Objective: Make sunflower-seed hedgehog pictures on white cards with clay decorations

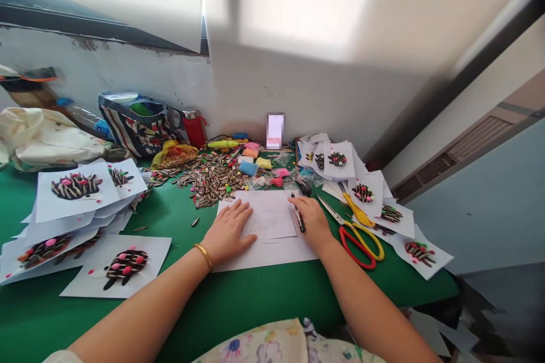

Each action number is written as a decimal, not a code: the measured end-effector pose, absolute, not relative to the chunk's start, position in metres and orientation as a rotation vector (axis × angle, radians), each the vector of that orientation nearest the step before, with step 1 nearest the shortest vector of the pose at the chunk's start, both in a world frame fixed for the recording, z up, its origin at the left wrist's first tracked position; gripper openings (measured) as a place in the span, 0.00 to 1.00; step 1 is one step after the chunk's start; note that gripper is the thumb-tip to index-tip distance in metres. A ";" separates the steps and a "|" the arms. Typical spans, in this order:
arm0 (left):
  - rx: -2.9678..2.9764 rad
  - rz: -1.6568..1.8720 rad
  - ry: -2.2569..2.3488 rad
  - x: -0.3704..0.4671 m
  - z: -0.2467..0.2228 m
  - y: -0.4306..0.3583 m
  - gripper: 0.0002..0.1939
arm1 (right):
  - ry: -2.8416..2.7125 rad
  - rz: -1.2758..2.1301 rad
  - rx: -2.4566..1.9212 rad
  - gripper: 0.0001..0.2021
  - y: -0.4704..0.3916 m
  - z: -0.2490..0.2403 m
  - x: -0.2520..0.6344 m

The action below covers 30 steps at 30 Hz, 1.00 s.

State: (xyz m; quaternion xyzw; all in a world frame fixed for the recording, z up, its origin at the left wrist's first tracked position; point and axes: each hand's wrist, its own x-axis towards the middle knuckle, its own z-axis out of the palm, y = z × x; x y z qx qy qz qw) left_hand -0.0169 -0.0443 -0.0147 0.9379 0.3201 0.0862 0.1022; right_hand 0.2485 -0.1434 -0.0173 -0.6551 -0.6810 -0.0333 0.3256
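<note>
Two white sheets overlap on the green table, the smaller sheet (276,201) on top of a larger one (272,255). A faint line drawing (264,220) of a spiky-backed animal shows on the smaller sheet. My left hand (231,229) lies flat across the left side of the papers, its fingers spread and nothing in it; a gold bangle (203,257) circles the wrist. At the papers' right edge, my right hand (313,224) holds a black pen (298,216), tilted, alongside the drawing. Part of the right fingers is hidden from this angle.
Red- and yellow-handled scissors (355,238) lie right of my right hand. Sunflower seeds (208,178) and coloured clay (248,168) sit behind the papers. Seed-decorated cards are stacked left (106,187) and right (409,224). A phone (275,130) stands against the wall.
</note>
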 end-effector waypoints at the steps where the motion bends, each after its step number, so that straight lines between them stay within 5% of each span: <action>1: 2.765 0.256 0.948 -0.017 -0.015 -0.044 0.36 | -1.761 -0.087 -1.696 0.22 -0.143 -0.017 0.248; 6: 2.763 0.278 0.945 -0.017 -0.017 -0.044 0.36 | -1.517 0.062 -1.691 0.08 -0.139 -0.018 0.234; 12: 2.748 0.282 0.954 -0.017 -0.016 -0.045 0.36 | -1.368 0.381 -1.662 0.07 -0.138 -0.020 0.224; 30: 2.720 0.260 0.973 -0.016 -0.010 -0.047 0.37 | -1.330 0.500 -1.618 0.09 -0.130 -0.025 0.224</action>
